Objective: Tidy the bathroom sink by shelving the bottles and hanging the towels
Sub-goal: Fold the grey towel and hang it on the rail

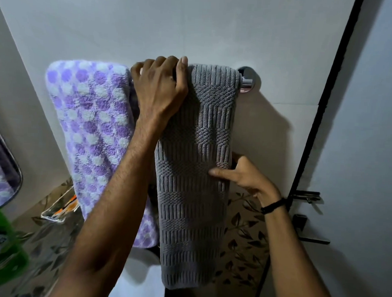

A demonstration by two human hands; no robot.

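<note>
Far left, down in the near corner, there was a blurry green bottle (0,240). Just above it was the rounded edge of a mirror (12,174) that caught a bit of purple pattern. A clear little wall tray (60,207) with something orange in it sat on the leaf-print tiles (242,240), right beside the bottom of the first towel.

That purple-and-white dotted towel (90,121) was already draped over the left part of the towel bar (247,81), hanging down with a slight slant.

Next to it, the left hand (159,88) was up at the top of the bar. Its fingers were curled over the fold at the grey towel's upper left edge, so it was a closed grip on the cloth there. The hand filled the gap between the two towels.

The grey towel (194,170), the ribbed woven-looking one, hung over the right part of the bar. It was folded narrow and ran straight down against the wall, with its top just beside the chrome end mount.

About halfway down its right edge, the right hand (245,175) pinched the grey towel, with the thumb flat on the front and the fingers tucked behind. There was a black wristband (273,205) on that wrist.

Further right were the black door frame (322,109) and a dark latch (307,196) on it.
</note>
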